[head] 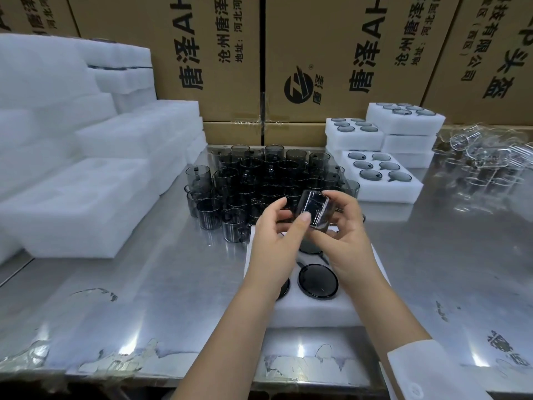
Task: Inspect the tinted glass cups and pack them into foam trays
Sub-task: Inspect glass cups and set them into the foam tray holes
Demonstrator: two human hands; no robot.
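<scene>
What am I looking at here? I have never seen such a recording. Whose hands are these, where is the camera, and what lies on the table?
No machine here: a person works with bare hands. The one camera sits on the person's head and looks down. The left hand and right hand hold one tinted glass cup above a partly filled foam tray. On the metal table behind stand loose cups; filled trays lie to the right, empty foam blocks to the left.

Foam tray: far pockets unseen
</scene>
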